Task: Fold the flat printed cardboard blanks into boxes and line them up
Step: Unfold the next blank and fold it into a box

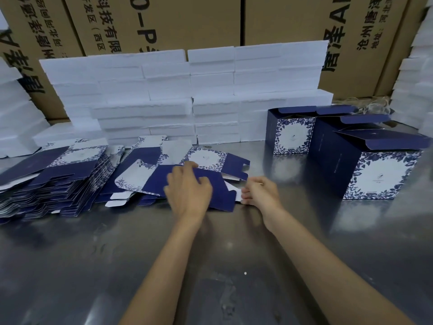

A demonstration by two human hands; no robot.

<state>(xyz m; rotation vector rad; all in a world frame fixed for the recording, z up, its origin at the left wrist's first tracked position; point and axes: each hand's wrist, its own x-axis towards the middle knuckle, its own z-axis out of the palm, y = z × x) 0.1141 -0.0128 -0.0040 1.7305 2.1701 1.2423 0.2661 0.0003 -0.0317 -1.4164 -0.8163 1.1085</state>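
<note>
Fingers (199, 181) of the left hand (187, 191) are curled over the top edge of a flat blue blank (187, 181), with the thumb side near its far edge. That blank lies on top of a few other loose blanks in the middle of the gray metal surface (93, 266). Over on the other side, the right hand (260, 192) pinches a small white flap (236, 192) at the blank's right end, with its fingers bent around the edge.

To the left sits a big messy stack of flat blanks (58, 179), dark blue with white parts and blue leaves printed on them. The stack leans and spreads out like a fan.

On the right side of the surface stand the folded boxes. One near box (379, 174) has a white front with a ring of blue leaves, and its top flaps stick up open. Just behind it is another dark blue box (332, 141), touching or almost touching it. A third box (291, 132) stands to the left of that one, also with its top open.

Along the back are piles of white foam blocks (187, 95), stacked in rows like a wall. More white foam (14, 113) is heaped at the far left and far right. Behind it all stand tall brown cartons (187, 19) with big black letters on them.
</note>
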